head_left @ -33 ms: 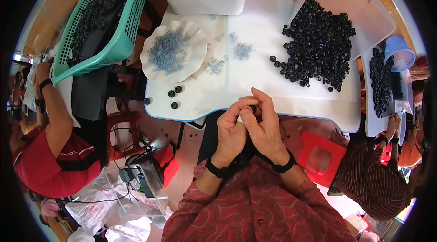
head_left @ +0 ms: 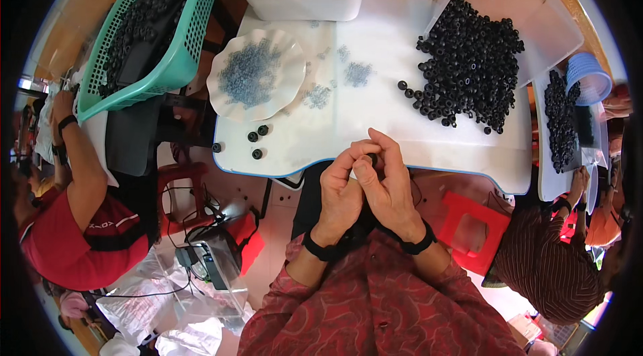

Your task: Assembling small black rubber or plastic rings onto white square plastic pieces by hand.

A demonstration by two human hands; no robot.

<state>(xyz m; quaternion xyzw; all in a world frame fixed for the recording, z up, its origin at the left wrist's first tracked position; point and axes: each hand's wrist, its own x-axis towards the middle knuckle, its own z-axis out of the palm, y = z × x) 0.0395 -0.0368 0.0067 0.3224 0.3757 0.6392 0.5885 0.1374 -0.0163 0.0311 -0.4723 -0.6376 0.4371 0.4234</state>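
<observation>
Just off the table's front edge, my left hand (head_left: 341, 195) and my right hand (head_left: 388, 188) are brought together with bent fingers. Pinched between them is a small round black part (head_left: 372, 158), mostly covered by the fingers. A bit of something white shows at the left fingers; its kind is unclear. Left of the hands, several single black parts (head_left: 257, 154) lie near the edge. Beyond them stands a scalloped white plate (head_left: 292, 88) heaped with tiny clear bluish rings (head_left: 249, 73). A large pile of black ring-shaped parts (head_left: 469, 64) spreads at the right.
A white tub (head_left: 305, 6) of black parts stands at the back of the white table (head_left: 375, 128), a clear bin (head_left: 536, 14) tips at the back right, and a green basket (head_left: 191, 41) sits left. People work on both sides. Red stools (head_left: 472, 232) stand below.
</observation>
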